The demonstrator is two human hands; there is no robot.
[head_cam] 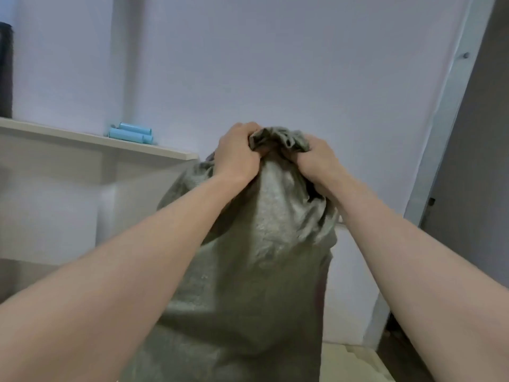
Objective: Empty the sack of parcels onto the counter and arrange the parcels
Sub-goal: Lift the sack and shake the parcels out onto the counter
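Observation:
A large grey-green woven sack [248,271] hangs in front of me, filling the lower middle of the view. Its top is bunched into a crumpled knot of fabric. My left hand [237,153] grips the left side of that bunched top, fingers curled into the cloth. My right hand [316,158] grips the right side the same way. Both forearms reach up and forward to it. The sack bulges below my hands; its contents are hidden, and no parcels show.
A pale counter or shelf [96,139] runs along the left, with light blue rolls [130,133] lying near its far end. A dark object [5,70] stands at the far left. A white wall is behind; a grey door frame [451,111] rises at the right.

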